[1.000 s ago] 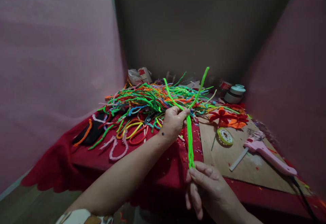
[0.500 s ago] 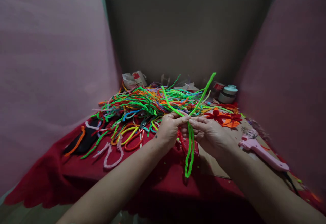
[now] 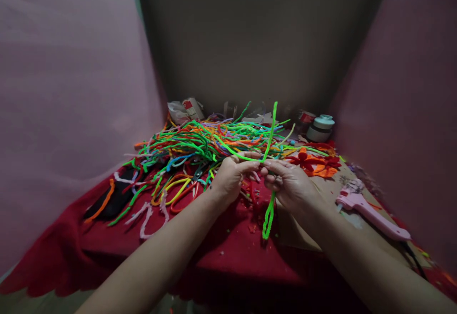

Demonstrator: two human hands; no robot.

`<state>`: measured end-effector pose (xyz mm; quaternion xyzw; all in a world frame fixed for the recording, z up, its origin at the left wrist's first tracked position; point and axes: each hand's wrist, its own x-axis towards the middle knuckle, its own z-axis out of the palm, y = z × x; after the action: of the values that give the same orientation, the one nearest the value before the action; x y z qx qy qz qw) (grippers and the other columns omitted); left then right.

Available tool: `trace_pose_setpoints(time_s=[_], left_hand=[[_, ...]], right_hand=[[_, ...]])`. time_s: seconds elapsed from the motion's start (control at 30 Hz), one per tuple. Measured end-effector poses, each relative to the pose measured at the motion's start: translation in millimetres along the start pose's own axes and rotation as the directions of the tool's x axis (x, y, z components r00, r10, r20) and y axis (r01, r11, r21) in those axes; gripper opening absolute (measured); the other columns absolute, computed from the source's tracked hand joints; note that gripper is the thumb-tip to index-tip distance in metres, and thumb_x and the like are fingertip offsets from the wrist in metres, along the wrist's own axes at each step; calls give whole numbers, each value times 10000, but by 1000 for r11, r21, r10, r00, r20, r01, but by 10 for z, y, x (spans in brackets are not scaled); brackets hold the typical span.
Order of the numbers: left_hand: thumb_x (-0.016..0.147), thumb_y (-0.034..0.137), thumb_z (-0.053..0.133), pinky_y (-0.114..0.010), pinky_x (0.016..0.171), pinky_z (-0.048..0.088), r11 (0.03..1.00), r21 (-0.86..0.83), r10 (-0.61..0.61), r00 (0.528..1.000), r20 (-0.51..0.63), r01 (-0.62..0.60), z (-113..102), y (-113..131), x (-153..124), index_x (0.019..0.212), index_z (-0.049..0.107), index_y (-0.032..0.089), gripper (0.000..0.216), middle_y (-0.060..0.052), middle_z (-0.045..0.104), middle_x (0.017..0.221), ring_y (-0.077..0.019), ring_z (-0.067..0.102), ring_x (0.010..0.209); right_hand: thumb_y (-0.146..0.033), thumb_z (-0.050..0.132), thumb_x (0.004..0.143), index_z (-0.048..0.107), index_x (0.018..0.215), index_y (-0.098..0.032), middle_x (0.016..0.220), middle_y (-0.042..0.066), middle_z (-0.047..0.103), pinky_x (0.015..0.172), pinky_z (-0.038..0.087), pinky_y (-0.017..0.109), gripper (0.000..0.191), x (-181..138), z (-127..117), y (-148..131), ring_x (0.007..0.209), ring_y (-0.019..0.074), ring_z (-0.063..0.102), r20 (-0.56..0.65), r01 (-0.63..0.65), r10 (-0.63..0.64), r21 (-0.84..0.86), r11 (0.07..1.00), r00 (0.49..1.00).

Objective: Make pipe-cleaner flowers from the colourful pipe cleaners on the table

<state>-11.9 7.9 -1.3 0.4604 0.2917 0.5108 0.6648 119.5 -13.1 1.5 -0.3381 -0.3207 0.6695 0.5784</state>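
Observation:
A bright green pipe cleaner [image 3: 268, 221] is pinched between my two hands above the table. Its lower part hangs as a narrow folded loop below my right hand. One free end rises almost straight up from the crossing, and another slants off to the upper left over my left hand. My left hand [image 3: 235, 173] is closed, thumb and fingertips on the green strand. My right hand [image 3: 285, 178] is closed on it too, its fingertips nearly meeting the left ones. The exact crossing is partly covered by fingers.
Behind my hands lies a big heap of coloured pipe cleaners [image 3: 200, 142]. Red-handled scissors [image 3: 185, 197] lie left of them. To the right are orange and red fuzzy flower shapes [image 3: 317, 164], a pink glue gun [image 3: 371, 214] and a jar with a pale blue lid [image 3: 321, 128].
The upright green end has swung from leaning right to nearly vertical. The other end now lies lower to the left. The hanging loop has shifted slightly right and looks narrower and shorter.

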Motion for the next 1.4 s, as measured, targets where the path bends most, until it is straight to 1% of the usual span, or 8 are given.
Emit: trace_pose_setpoints(time_s=[0.5,0.67,0.8,0.9,0.97,1.03,1.2,1.4], left_hand=[[674,251,695,-247,640,449,976,202,83,996,16,-84,-18,18,-9,785,628,133,176,-14,645,653,-122,597,610],[737,353,630,-212,455,318,909,415,16,999,32,-28,-21,113,-37,594,590,134,264,13,529,493,-69,438,430],[805,425,527,-238,405,234,725,668,249,968,-26,-169,33,239,-138,405,399,165,493,43,324,377,-60,287,367],[785,308,582,-249,588,390,318,820,655,736,173,-476,54,239,-174,597,577,156,241,-6,549,598,-118,498,597],[783,236,586,-302,763,402,39,839,674,634,379,-543,36,201,-155,802,647,162,97,-48,633,814,-167,552,812],[801,200,562,-333,819,379,-65,851,595,664,453,-521,3,164,-118,860,654,173,113,-50,651,861,-173,564,852],[771,153,576,-281,730,418,199,896,438,854,280,-396,-20,170,-82,759,650,172,77,-18,657,760,-142,587,741],[757,149,548,-218,643,423,528,809,247,958,146,-259,62,244,-122,699,637,142,107,0,634,660,-111,563,639]], right_hand=[[-163,681,626,614,683,-105,539,24,632,353,371,136,106,-36,-45,-16,406,54,505,-54,-57,54,-57,997,997],[-160,676,622,593,671,-116,518,9,619,339,341,123,106,-43,-34,-27,394,46,488,-74,-17,12,-65,998,997],[-154,679,606,591,678,-116,508,10,622,339,349,126,120,-42,-25,-29,387,50,492,-130,5,-15,-75,997,991],[-150,689,585,601,687,-111,551,34,651,353,373,139,140,-42,-23,-11,404,61,517,-110,3,-11,-73,997,994],[-136,700,562,609,682,-108,576,40,659,371,402,152,153,-44,-20,6,426,74,545,-60,10,-13,-51,999,998],[-124,714,543,616,681,-104,576,35,657,388,435,169,170,-52,-13,20,444,92,570,-24,26,-27,-41,999,999],[-159,729,573,599,704,-112,586,37,673,412,481,203,190,-90,-4,40,454,113,593,6,106,-106,-85,991,994],[-151,712,607,465,750,-179,553,-10,663,400,482,209,287,-105,-18,42,452,128,604,36,194,-191,-124,973,981]])
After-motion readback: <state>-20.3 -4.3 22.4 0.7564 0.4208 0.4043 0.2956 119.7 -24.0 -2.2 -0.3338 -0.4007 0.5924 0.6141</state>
